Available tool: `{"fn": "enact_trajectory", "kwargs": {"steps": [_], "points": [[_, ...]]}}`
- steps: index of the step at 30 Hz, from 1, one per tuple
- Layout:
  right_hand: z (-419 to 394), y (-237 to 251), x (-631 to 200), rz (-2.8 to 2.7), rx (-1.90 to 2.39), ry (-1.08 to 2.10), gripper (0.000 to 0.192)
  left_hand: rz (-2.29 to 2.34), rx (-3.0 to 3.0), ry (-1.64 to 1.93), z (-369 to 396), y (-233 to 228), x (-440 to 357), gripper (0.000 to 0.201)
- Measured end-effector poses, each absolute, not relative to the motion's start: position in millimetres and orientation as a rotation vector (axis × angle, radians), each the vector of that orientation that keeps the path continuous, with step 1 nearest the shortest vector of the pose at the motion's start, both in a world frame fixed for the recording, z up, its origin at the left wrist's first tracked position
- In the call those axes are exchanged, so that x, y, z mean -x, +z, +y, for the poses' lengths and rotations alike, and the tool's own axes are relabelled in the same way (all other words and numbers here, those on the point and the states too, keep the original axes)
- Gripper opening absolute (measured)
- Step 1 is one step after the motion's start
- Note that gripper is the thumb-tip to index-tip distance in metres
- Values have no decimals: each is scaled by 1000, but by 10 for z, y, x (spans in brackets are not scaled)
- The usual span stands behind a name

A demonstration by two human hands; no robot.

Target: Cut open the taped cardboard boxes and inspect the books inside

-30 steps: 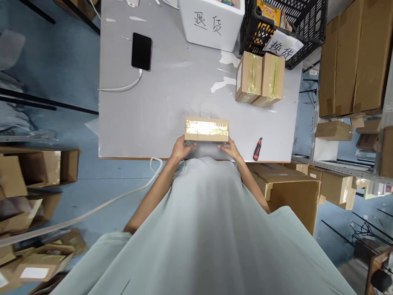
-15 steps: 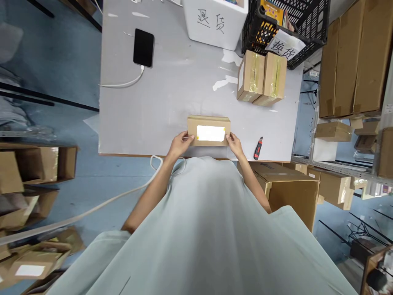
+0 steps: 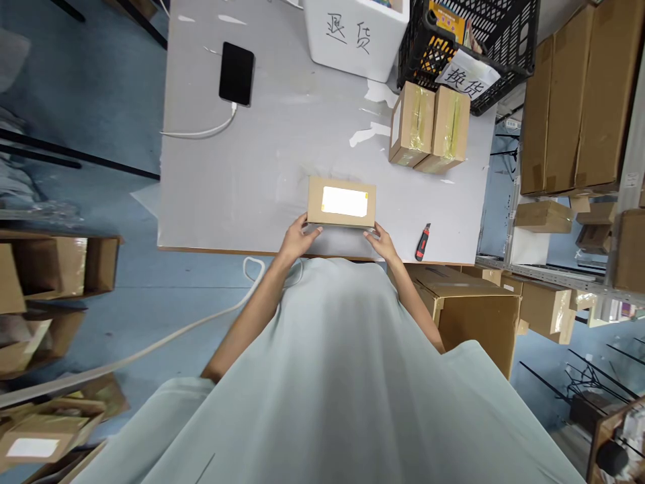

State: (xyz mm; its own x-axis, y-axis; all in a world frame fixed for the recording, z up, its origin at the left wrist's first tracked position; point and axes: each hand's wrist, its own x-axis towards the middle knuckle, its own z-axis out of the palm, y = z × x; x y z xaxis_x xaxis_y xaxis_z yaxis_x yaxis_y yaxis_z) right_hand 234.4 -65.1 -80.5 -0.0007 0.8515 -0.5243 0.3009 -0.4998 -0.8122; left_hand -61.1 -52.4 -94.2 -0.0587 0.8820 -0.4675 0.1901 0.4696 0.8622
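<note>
A small brown cardboard box with a blank white label lies label side up on the white table, near its front edge. By its lower left corner is my left hand, thumb stretched out in front of the box and fingertips at the corner. My right hand stands at the lower right corner in much the same way, thumb apart from the fingers. Neither thumb presses on the box; whether the fingertips touch its sides is hard to tell. To the right lies a red and black box cutter.
Two taped cardboard boxes stand at the back right, before a black plastic crate and a white foam box. A phone with a white cable lies back left. A large carton sits below the table's right front edge.
The box has tipped away from me, from its front edge held up to lying flatter on the table. Both thumbs have come off its face, and the hands have let go.
</note>
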Motion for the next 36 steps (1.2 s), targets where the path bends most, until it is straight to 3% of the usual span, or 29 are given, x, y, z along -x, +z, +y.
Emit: {"fn": "enact_trajectory", "kwargs": {"steps": [7,11,20,27,36], "points": [[-621,-475,-2400,-1132,1713,1369,107,1610,-970,963,-448,-691,718,68],[-528,-350,-2397,-1206,1620,1336,98,1586,-918,1040,-403,-548,746,62],[-619,-691,-2251,-1378,1714,1319,92,1616,-844,957,-494,-476,678,57],[-673,-786,-2584,-1241,1878,1192,97,1466,-1293,917,-570,-105,357,53],[-700,-790,-2932,-1008,1917,1218,62,1091,-2080,381,-628,542,-751,65]]}}
